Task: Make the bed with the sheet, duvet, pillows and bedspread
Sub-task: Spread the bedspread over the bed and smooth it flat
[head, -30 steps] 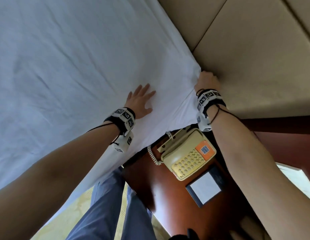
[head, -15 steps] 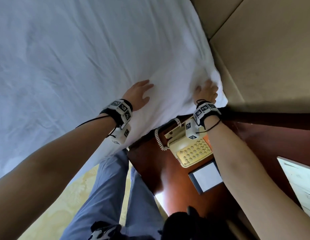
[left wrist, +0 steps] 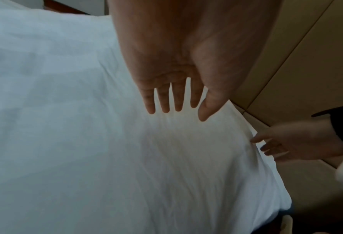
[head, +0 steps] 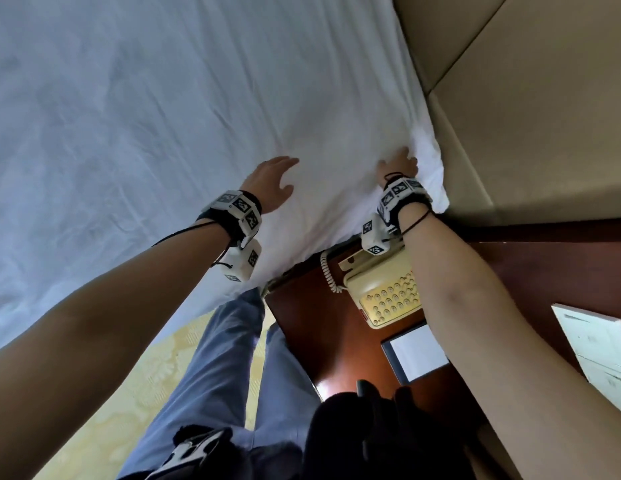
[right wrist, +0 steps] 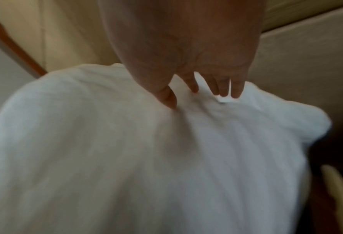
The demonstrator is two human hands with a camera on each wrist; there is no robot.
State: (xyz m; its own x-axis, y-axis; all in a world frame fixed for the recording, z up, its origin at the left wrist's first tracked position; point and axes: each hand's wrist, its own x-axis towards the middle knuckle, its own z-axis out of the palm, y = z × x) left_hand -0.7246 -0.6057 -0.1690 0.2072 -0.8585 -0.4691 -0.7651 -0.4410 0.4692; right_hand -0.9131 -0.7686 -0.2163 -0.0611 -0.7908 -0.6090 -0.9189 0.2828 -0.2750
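Note:
A white sheet (head: 163, 116) covers the bed and wraps its corner by the headboard. My left hand (head: 271, 183) lies flat on the sheet a little in from the side edge, fingers straight and spread (left wrist: 176, 101). My right hand (head: 399, 164) sits at the corner, its straight fingertips (right wrist: 222, 93) and thumb pressing small creases into the sheet (right wrist: 126, 158). In the left wrist view the right hand (left wrist: 286, 142) reaches in at the sheet's (left wrist: 86, 142) edge beside the headboard. Neither hand grips the fabric.
A padded beige headboard (head: 527, 116) runs along the right of the bed. Below the corner stands a dark wooden nightstand (head: 319, 323) with a cream telephone (head: 385, 289) and a notepad (head: 418, 351). My legs stand on yellow carpet (head: 129, 393) between bed and nightstand.
My right hand has let go of the sheet corner it gripped and now presses fingertips on top near the corner. The left hand has slid slightly farther onto the sheet.

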